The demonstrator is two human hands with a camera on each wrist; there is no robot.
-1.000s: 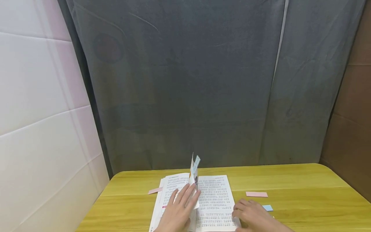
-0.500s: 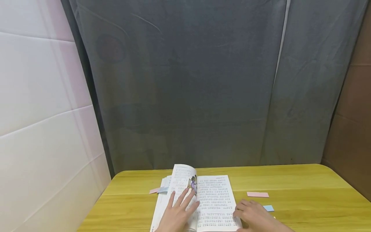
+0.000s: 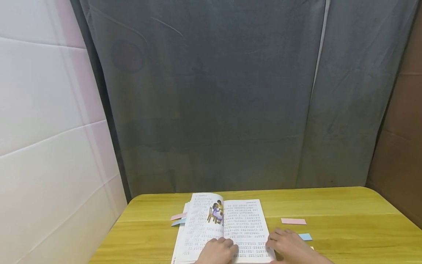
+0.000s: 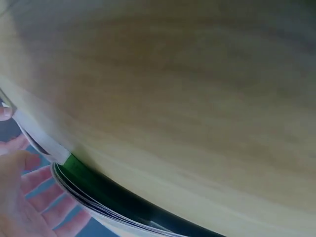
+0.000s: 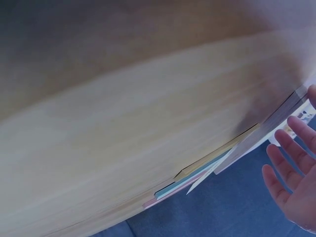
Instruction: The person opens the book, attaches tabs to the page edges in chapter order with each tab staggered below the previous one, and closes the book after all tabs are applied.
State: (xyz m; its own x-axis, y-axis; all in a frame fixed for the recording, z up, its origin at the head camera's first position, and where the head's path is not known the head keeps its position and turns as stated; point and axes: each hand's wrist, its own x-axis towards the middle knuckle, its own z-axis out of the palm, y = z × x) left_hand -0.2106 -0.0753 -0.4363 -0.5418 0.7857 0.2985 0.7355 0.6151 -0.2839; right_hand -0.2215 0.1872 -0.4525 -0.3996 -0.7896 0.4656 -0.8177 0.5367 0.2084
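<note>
here we see an open book lying flat on the yellow wooden table, and both hands sit at its near edge. the left hand rests on the lower part of the left page beside the fold, its fingers curled under so the knuckles show; whether it pinches any paper we cannot tell from the head view, and the left wrist view shows only blurred fingers spread loosely next to the book's stacked page edges. the right hand lies at the lower right corner of the right page, fingers fairly straight and relaxed, their tips touching the page's outer edge; in the right wrist view its fingers are spread open just beside the fanned page edges, closed on nothing. beyond the left hand, up the left page by the fold, there is a small coloured illustration. further out past that hand, a pink slip and a blue slip poke out from the book's left edge. just beyond the right hand lies a blue sticky note on the table, and farther still a pink sticky note, apart from the book.
</note>
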